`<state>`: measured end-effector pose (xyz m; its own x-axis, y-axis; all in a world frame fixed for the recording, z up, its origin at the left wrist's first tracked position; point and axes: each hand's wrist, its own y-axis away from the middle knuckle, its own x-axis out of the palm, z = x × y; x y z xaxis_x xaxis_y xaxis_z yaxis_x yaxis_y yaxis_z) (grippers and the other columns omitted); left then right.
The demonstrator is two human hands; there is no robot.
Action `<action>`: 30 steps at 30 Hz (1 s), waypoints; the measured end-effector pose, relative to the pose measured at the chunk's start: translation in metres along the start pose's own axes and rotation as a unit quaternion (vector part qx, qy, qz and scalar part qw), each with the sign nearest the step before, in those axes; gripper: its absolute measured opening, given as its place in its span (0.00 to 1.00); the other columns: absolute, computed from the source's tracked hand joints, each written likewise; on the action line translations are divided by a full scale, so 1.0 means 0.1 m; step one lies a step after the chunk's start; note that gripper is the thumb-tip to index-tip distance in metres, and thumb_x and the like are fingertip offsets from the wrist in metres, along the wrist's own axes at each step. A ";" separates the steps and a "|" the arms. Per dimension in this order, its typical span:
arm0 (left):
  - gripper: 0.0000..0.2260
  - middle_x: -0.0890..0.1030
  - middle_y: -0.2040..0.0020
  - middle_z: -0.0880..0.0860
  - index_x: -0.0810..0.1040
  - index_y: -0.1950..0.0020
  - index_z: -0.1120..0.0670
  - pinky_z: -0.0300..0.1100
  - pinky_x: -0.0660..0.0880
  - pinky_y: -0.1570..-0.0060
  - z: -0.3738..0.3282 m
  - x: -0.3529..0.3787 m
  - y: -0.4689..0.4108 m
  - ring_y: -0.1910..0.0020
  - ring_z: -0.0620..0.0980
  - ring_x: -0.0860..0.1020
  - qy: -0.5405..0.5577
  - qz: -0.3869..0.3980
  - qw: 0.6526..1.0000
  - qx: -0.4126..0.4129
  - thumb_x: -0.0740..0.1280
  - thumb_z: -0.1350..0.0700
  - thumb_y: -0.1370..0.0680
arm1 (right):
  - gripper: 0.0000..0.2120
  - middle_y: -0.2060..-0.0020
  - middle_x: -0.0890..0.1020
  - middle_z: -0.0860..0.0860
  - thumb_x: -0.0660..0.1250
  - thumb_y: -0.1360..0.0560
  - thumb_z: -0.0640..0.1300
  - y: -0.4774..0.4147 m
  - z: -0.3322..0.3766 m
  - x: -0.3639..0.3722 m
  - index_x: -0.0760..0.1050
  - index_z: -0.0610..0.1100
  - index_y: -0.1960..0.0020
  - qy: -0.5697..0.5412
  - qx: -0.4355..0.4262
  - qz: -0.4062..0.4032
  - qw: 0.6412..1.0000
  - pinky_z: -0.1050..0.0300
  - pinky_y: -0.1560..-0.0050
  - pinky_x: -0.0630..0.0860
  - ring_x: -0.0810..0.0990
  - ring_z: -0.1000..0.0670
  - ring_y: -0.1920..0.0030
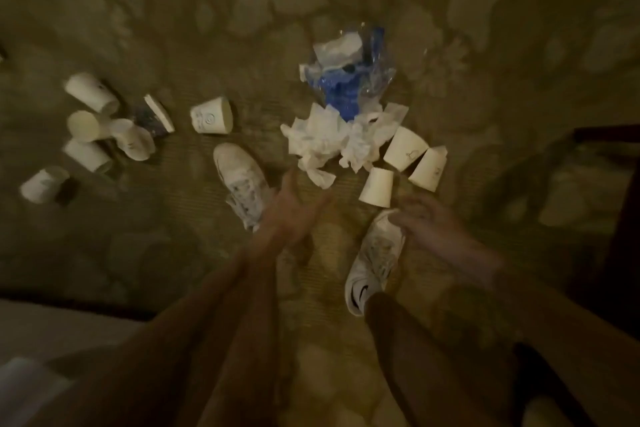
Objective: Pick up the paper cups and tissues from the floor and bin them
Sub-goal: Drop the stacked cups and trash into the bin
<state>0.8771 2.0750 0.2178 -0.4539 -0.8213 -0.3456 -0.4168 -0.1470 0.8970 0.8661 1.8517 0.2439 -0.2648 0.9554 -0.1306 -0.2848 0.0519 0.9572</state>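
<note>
One heap of tissues lies just beyond your left hand, fingers spread and empty, nearer than your blurred, unreadable right hand.

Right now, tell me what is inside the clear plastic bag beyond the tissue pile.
The clear bag shows crumpled white paper and something blue. Whatever lies beneath them is covered, and blur hides detail.

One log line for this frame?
left hand: open, empty | right hand: blurred, grip unclear | paper cups, tissues: on carpet
</note>
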 end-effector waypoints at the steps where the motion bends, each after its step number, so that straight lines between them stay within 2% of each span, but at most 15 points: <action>1: 0.47 0.62 0.21 0.54 0.52 0.20 0.43 0.60 0.66 0.29 0.01 0.03 -0.24 0.24 0.58 0.63 0.016 -0.008 1.000 -0.002 0.66 0.27 0.32 | 0.23 0.44 0.78 0.52 0.73 0.26 0.48 -0.21 0.06 0.04 0.70 0.54 0.34 -0.008 0.004 0.002 1.000 0.44 0.40 0.77 0.78 0.49 0.44; 4: 0.45 0.58 0.20 0.54 0.50 0.20 0.41 0.62 0.61 0.27 -0.02 0.06 -0.88 0.22 0.60 0.59 0.041 -0.038 0.998 0.000 0.66 0.28 0.31 | 0.26 0.38 0.77 0.51 0.71 0.26 0.52 -0.80 0.25 0.18 0.69 0.55 0.29 -0.023 -0.010 -0.012 1.000 0.45 0.37 0.75 0.77 0.49 0.41; 8: 0.39 0.51 0.19 0.57 0.48 0.19 0.40 0.60 0.59 0.28 -0.07 0.12 -1.56 0.22 0.61 0.55 0.058 -0.051 0.997 -0.003 0.63 0.32 0.24 | 0.30 0.30 0.73 0.53 0.67 0.26 0.63 -1.47 0.46 0.32 0.66 0.58 0.27 -0.008 -0.055 -0.026 0.998 0.44 0.32 0.71 0.74 0.51 0.36; 11: 0.37 0.45 0.19 0.57 0.48 0.19 0.39 0.59 0.58 0.27 -0.10 0.18 -1.85 0.21 0.62 0.52 0.059 -0.053 0.997 -0.003 0.61 0.32 0.23 | 0.40 0.28 0.71 0.55 0.65 0.36 0.74 -1.82 0.60 0.40 0.67 0.61 0.28 -0.019 -0.070 -0.035 0.997 0.43 0.31 0.70 0.72 0.51 0.32; 13: 0.36 0.44 0.19 0.56 0.49 0.20 0.38 0.59 0.60 0.28 -0.07 0.23 -2.00 0.21 0.62 0.53 0.067 -0.055 0.996 0.004 0.61 0.32 0.23 | 0.44 0.28 0.71 0.57 0.63 0.41 0.76 -1.97 0.65 0.44 0.66 0.62 0.27 -0.032 -0.064 -0.044 0.996 0.43 0.31 0.70 0.72 0.52 0.32; 15: 0.36 0.47 0.19 0.56 0.51 0.20 0.39 0.58 0.63 0.29 -0.03 0.26 -2.16 0.22 0.61 0.55 0.083 -0.052 0.995 0.013 0.61 0.31 0.24 | 0.43 0.29 0.72 0.58 0.60 0.40 0.78 -2.08 0.67 0.50 0.66 0.63 0.28 -0.033 -0.050 -0.048 0.997 0.43 0.30 0.69 0.72 0.52 0.32; 18: 0.35 0.49 0.20 0.55 0.54 0.20 0.40 0.56 0.63 0.29 0.01 0.30 -2.25 0.23 0.59 0.57 0.089 -0.052 0.994 0.027 0.61 0.31 0.24 | 0.30 0.30 0.73 0.57 0.58 0.27 0.72 -2.17 0.66 0.59 0.68 0.61 0.29 -0.044 -0.045 -0.050 0.997 0.43 0.29 0.67 0.72 0.52 0.32; 20: 0.34 0.53 0.21 0.55 0.58 0.21 0.44 0.52 0.64 0.30 0.00 0.31 -2.30 0.24 0.57 0.60 0.078 -0.056 0.995 0.041 0.61 0.32 0.23 | 0.27 0.31 0.74 0.56 0.57 0.25 0.71 -2.23 0.67 0.65 0.69 0.61 0.30 -0.061 -0.030 -0.060 0.996 0.42 0.29 0.67 0.73 0.52 0.33; 22: 0.32 0.62 0.24 0.55 0.64 0.22 0.49 0.46 0.67 0.33 -0.01 0.32 -2.35 0.28 0.54 0.66 0.070 -0.041 0.995 0.064 0.61 0.34 0.22 | 0.29 0.30 0.74 0.54 0.54 0.24 0.72 -2.26 0.68 0.72 0.68 0.60 0.29 -0.073 -0.013 -0.051 0.996 0.42 0.30 0.68 0.73 0.50 0.33; 25: 0.25 0.78 0.35 0.51 0.75 0.31 0.52 0.47 0.75 0.37 -0.05 0.35 -2.38 0.38 0.48 0.77 0.110 0.003 0.991 0.083 0.64 0.37 0.22 | 0.33 0.31 0.74 0.52 0.52 0.26 0.74 -2.32 0.69 0.81 0.69 0.58 0.28 -0.117 0.028 -0.027 0.992 0.41 0.32 0.69 0.73 0.48 0.33; 27: 0.22 0.82 0.43 0.48 0.79 0.37 0.52 0.46 0.78 0.42 -0.08 0.39 -2.37 0.45 0.46 0.80 0.140 0.030 0.987 0.067 0.64 0.38 0.22 | 0.35 0.35 0.77 0.52 0.52 0.27 0.76 -2.32 0.69 0.87 0.71 0.57 0.30 -0.165 0.045 0.001 0.985 0.42 0.37 0.73 0.76 0.48 0.37; 30: 0.25 0.83 0.43 0.48 0.79 0.37 0.49 0.45 0.78 0.42 -0.09 0.45 -2.30 0.45 0.47 0.82 0.204 0.062 0.977 0.026 0.64 0.33 0.24 | 0.38 0.36 0.79 0.48 0.53 0.29 0.77 -2.33 0.69 0.95 0.74 0.52 0.31 -0.236 0.068 0.022 0.969 0.39 0.41 0.75 0.79 0.44 0.39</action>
<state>0.9598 2.0672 -0.0013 -0.1566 -0.9837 -0.0882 -0.4221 -0.0140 0.9064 0.9709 1.9509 0.0265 0.1858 0.9825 0.0138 -0.1509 0.0146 0.9884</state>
